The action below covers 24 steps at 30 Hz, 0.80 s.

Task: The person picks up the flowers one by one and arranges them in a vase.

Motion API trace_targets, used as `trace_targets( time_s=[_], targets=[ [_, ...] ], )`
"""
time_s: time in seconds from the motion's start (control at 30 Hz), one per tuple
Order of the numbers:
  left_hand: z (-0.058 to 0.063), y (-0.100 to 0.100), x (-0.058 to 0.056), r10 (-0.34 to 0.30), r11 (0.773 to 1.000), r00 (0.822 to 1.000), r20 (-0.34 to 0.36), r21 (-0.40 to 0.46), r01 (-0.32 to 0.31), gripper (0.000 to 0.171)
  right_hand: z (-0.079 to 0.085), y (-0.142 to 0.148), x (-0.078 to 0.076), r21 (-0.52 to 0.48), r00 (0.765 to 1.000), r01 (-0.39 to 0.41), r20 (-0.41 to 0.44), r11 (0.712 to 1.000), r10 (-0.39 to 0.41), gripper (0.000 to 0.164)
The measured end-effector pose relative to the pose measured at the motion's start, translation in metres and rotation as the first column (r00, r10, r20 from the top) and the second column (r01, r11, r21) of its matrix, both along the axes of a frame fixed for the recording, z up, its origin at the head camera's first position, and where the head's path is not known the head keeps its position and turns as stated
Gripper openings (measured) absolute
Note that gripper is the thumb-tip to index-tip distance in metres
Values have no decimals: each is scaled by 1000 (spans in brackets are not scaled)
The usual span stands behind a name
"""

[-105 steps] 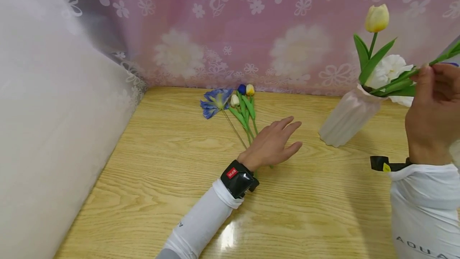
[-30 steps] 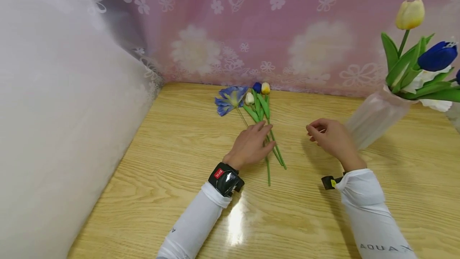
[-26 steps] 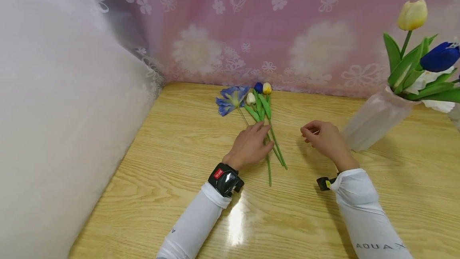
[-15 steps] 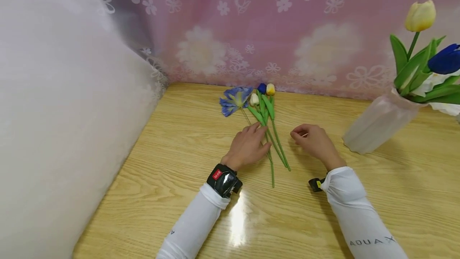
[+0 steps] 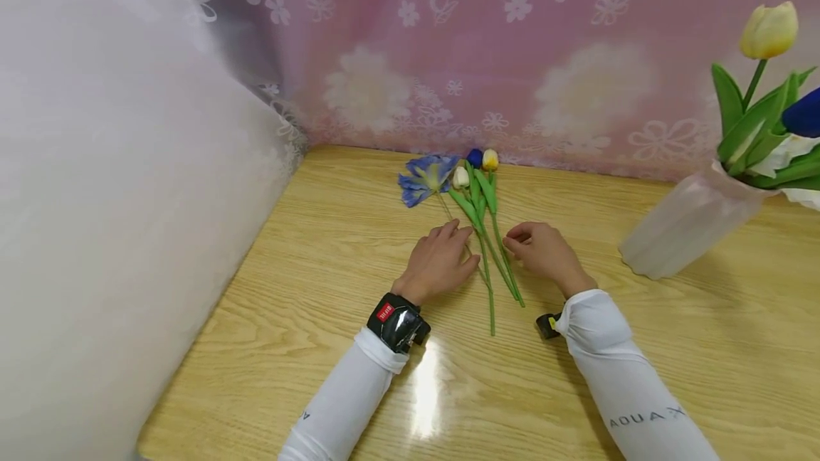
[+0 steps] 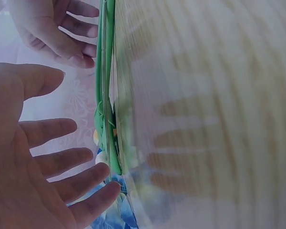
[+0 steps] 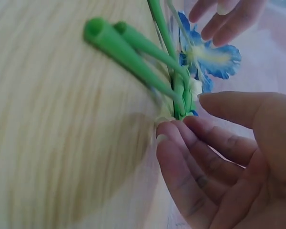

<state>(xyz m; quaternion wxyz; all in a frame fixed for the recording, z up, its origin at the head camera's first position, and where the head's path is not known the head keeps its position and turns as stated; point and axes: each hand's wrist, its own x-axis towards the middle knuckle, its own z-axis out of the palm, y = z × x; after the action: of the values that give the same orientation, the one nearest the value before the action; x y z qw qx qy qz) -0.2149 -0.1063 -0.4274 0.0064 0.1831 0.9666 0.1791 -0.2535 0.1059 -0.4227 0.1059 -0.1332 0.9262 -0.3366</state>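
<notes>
Several artificial flowers lie on the wooden table: a light-blue open flower [image 5: 428,178], a dark-blue tulip [image 5: 475,157], a yellow-and-white tulip [image 5: 490,159] and a white tulip [image 5: 460,176]. Over the left side of their stems is my left hand [image 5: 438,258], fingers spread and palm down; the left wrist view shows nothing in its palm [image 6: 43,167]. My right hand [image 5: 543,253] reaches in from the right, fingertips close beside the yellow-and-white tulip's stem [image 5: 502,244]. In the right wrist view its fingers [image 7: 214,162] bend loosely, thumb apart, near the green stem ends [image 7: 128,57].
A pale ribbed vase [image 5: 698,223] leans on the right, holding a cream-yellow tulip [image 5: 769,29], a dark-blue tulip [image 5: 802,114] and white blooms [image 5: 784,156]. A pink floral curtain [image 5: 474,55] hangs behind the table [image 5: 307,283]; white sheeting [image 5: 160,148] borders the left.
My right hand has left the green stem at the vase and moved left to the loose flowers; a dark-blue tulip stands in the vase. The left hand stays over the stems. The view has shifted left.
</notes>
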Motion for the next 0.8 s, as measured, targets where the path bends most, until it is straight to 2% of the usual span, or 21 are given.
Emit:
trace_targets(
  time_s=[0.43, 0.8],
  targets=[
    [3, -4, 3, 14, 1000, 1000, -4, -10, -14, 51, -2, -15, -11, 111, 1000, 13, 15, 994, -15, 37],
    [0, -4, 3, 4, 1000, 1000, -19, -3, -4, 51, -5, -17, -14, 97, 999, 37, 33, 995, -40, 31]
  ],
)
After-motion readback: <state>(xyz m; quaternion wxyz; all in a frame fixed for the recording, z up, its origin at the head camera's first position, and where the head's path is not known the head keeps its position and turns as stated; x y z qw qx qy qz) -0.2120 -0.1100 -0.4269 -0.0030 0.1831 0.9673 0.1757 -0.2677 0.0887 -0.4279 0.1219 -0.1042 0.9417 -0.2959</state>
